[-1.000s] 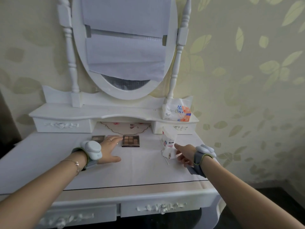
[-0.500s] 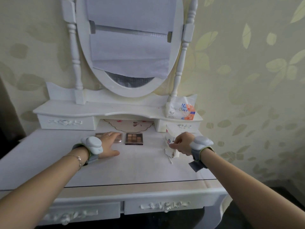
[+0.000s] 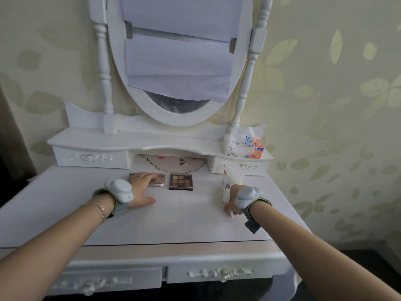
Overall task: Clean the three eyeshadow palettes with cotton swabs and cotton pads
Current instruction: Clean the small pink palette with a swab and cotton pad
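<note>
The white counter fills my view, with the oval mirror standing at its back, sheets of paper covering most of the glass. On the raised shelf to the right sits a soft tissue pack. Below it, near the right rear of the counter, a white cotton pad packet stands upright. 2 eyeshadow palettes lie side by side at the middle rear: the dark square palette is open, its brown pans showing, and just left of it is the pale palette. My left hand lies flat on that pale palette, fingers spread and straight, thumb out on the counter. My right hand is at the base of the cotton pad packet, touching it; its fingers curl down, but I can't tell whether the grip pinches anything.
</note>
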A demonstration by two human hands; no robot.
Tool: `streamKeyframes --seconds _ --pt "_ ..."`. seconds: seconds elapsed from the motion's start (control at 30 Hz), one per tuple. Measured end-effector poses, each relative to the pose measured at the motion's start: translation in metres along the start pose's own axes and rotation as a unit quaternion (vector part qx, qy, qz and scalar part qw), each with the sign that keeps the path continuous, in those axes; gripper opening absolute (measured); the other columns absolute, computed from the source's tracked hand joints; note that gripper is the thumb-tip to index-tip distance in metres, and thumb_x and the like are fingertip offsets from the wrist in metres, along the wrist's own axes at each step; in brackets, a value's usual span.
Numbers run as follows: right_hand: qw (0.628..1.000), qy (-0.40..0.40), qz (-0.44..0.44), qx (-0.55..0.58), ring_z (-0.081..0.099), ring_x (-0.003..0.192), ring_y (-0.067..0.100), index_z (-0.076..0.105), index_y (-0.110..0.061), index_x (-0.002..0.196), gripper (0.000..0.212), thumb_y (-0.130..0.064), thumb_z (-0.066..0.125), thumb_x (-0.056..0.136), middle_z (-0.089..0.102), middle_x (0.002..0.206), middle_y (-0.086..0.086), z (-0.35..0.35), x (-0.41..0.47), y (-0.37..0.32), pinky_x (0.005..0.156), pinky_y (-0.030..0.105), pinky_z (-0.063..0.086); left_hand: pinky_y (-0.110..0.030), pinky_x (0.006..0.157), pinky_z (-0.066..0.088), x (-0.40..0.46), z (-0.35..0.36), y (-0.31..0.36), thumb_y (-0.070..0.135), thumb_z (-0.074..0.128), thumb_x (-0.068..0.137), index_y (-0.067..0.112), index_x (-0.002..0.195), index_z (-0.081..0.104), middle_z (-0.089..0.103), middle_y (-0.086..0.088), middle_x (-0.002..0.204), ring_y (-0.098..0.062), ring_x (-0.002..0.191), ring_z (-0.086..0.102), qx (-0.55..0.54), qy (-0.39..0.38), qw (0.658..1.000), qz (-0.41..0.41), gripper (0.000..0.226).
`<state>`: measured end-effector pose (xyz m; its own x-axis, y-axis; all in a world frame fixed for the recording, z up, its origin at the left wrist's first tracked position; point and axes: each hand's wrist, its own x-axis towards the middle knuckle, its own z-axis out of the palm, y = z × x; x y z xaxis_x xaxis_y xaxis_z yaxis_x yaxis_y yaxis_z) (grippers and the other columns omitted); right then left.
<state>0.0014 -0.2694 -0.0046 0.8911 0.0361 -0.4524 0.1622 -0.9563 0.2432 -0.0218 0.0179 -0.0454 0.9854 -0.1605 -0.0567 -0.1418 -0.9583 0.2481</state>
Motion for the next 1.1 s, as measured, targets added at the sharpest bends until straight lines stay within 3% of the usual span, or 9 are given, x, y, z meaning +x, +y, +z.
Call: streamKeyframes --seconds 0.1,0.3,0.4,0.53,0.7,0.83,0.93,1.0,1.1 --pt "0.999 0.030 -0.011 0.013 0.036 0.092 0.018 0.018 -0.023 0.061 0.043 -0.026 0.052 0.088 0.031 0.072 -0.006 0.001 -0.003 -0.003 0.071 0.022 0.032 -0.023 0.107 0.021 0.003 -0.002 -0.003 0.064 0.036 0.045 0.015 0.144 0.021 0.032 -0.007 0.146 -0.025 0.136 0.025 -0.013 -0.003 1.000 -0.018 0.111" --pt "0.978 0.042 -0.052 0.198 0.044 0.054 0.023 0.051 -0.017 0.049 0.022 -0.021 0.056 0.070 0.055 0.060 0.001 0.007 0.002 -0.007 0.053 0.026 0.034 -0.030 0.112 0.023 0.023 -0.008 -0.009 0.038 0.058 0.081 0.012 0.147 0.015 0.027 -0.011 0.149 -0.027 0.141 0.016 -0.029 0.011 0.997 -0.077 0.082" --pt "0.960 0.045 -0.095 0.260 0.042 0.050 0.022 0.056 -0.012 0.052 0.022 -0.019 0.055 0.073 0.054 0.056 0.003 0.005 0.002 -0.011 0.051 0.025 0.036 -0.032 0.109 0.028 0.033 -0.013 -0.003 0.034 0.056 0.077 0.015 0.144 0.023 0.035 -0.015 0.141 -0.028 0.138 0.023 -0.017 -0.019 0.996 -0.080 0.076" --pt "0.952 0.057 -0.131 0.272 0.044 0.048 0.017 0.058 -0.009 0.063 0.016 -0.017 0.055 0.077 0.055 0.055 0.001 0.001 -0.001 -0.015 0.056 0.024 0.040 -0.035 0.105 0.035 0.070 0.006 -0.033 0.046 0.042 0.058 0.034 0.117 0.037 0.049 -0.003 0.132 -0.026 0.126 0.041 0.035 -0.053 0.994 -0.092 0.060" --pt "0.928 0.094 -0.155 0.324 0.047 0.041 0.012 0.055 -0.012 0.070 0.012 -0.002 0.051 0.077 0.059 0.052 -0.001 -0.006 -0.002 -0.023 0.046 0.019 0.039 -0.036 0.105 0.036 0.044 -0.012 -0.003 0.045 0.053 0.060 0.022 0.139 0.031 0.046 -0.003 0.132 -0.025 0.129 0.036 0.057 -0.055 0.996 -0.037 0.085" --pt "0.908 0.103 -0.168 0.370 0.057 0.049 0.016 0.051 -0.014 0.074 0.016 -0.002 0.045 0.082 0.064 0.059 0.002 -0.009 0.000 -0.032 0.059 0.026 0.048 -0.034 0.106 0.034 0.022 -0.013 0.007 0.051 0.050 0.051 0.020 0.143 0.023 0.043 -0.002 0.135 -0.021 0.135 0.023 0.034 -0.048 0.997 -0.041 0.100" --pt "0.906 0.124 -0.188 0.358 0.057 0.053 0.014 0.056 -0.013 0.088 0.010 -0.008 0.047 0.087 0.062 0.063 -0.002 -0.013 -0.007 -0.040 0.058 0.020 0.048 -0.029 0.096 0.038 0.008 -0.011 0.016 0.048 0.058 0.057 0.022 0.140 0.026 0.047 0.005 0.128 -0.017 0.125 0.035 0.005 -0.027 0.999 -0.021 0.093" --pt "0.918 0.158 -0.202 0.301 0.056 0.058 0.009 0.060 -0.017 0.101 0.016 -0.019 0.053 0.087 0.062 0.069 -0.007 -0.014 -0.015 -0.046 0.057 0.016 0.045 -0.024 0.088 0.039 0.000 -0.006 0.027 0.042 0.067 0.064 0.020 0.139 0.028 0.050 0.006 0.121 -0.015 0.112 0.046 -0.028 -0.028 0.999 -0.002 0.087" --pt "0.936 0.186 -0.223 0.197 0.058 0.086 0.013 0.059 -0.026 0.114 0.037 -0.045 0.061 0.083 0.061 0.092 -0.008 -0.011 -0.020 -0.058 0.080 0.023 0.047 -0.025 0.089 0.043 -0.012 0.005 0.041 0.030 0.072 0.070 0.018 0.139 0.028 0.053 0.006 0.116 -0.015 0.105 0.053 -0.083 -0.037 0.996 0.021 0.082"
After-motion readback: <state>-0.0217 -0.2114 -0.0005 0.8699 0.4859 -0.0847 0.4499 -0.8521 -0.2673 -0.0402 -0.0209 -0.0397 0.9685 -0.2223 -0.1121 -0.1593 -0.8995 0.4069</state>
